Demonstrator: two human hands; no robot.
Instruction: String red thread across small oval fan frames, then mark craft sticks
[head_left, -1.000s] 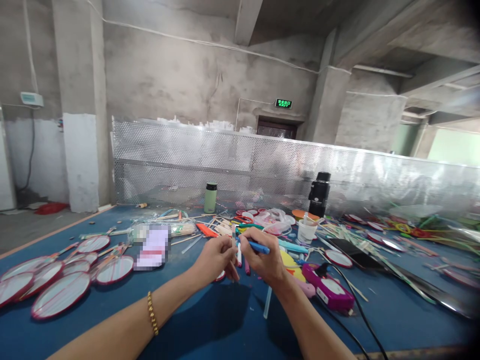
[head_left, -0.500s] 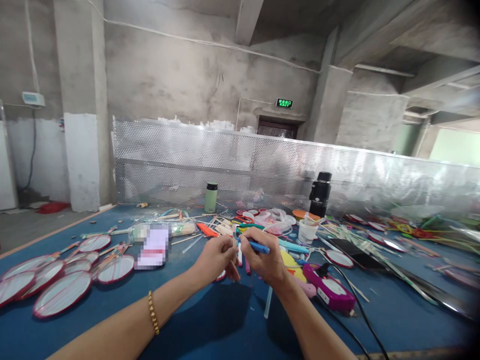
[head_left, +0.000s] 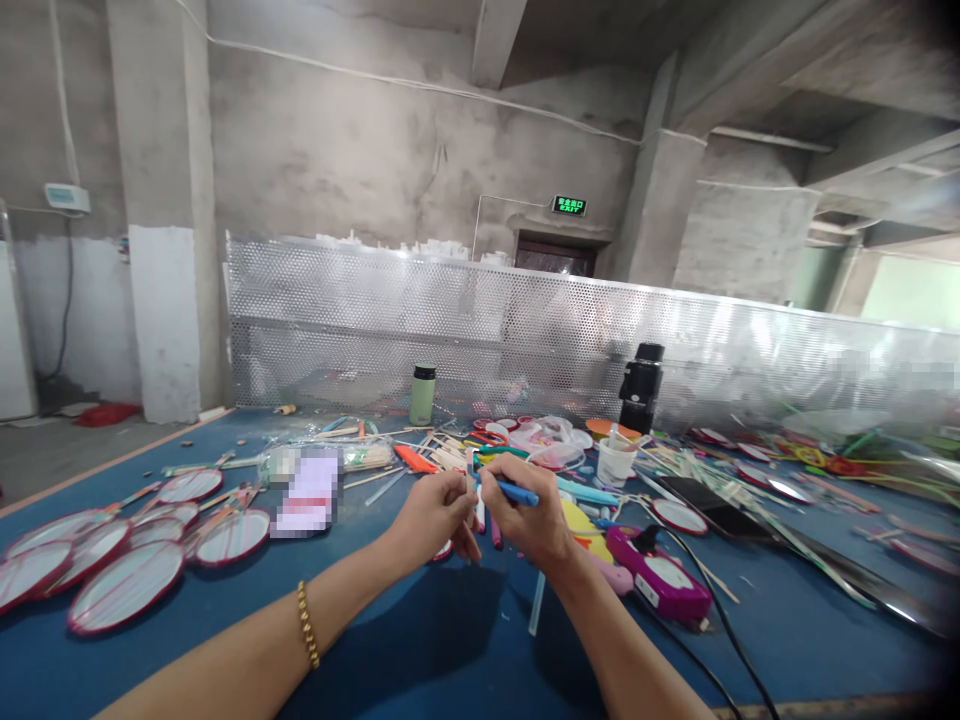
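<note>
Blue felt covers the wide table [head_left: 420, 650], which fills the lower half of the view and carries a scatter of craft goods. Behind it runs a perforated metal screen [head_left: 525, 340] in front of a bare concrete wall. On the table's left side lies a group of round fans with red rims [head_left: 127, 585], flat and overlapping. To the right lies a magenta glue gun [head_left: 660, 585] with its black cord [head_left: 720, 640] trailing toward the near edge. Farther back stand a black flask [head_left: 640, 385], a green flask [head_left: 421, 395] and a small white cup [head_left: 615, 462], with loose sticks and strips strewn among them.

The two forearms come in from the bottom edge and meet at the middle of the table. The left hand [head_left: 435, 515], with a gold bead bracelet [head_left: 306, 626] on its wrist, is curled nearly closed, thumb and fingertips pinching a thin pale stick [head_left: 468, 468] that stands about upright above the knuckles. The right hand [head_left: 529, 520] is closed in a fist-like grip on a blue-handled tool [head_left: 514, 491], which lies across the top of its fingers and points left toward the stick. The two hands touch or nearly touch at the fingertips; the tool's tip meets the stick just between them, though the contact point itself is too small to make out.
</note>
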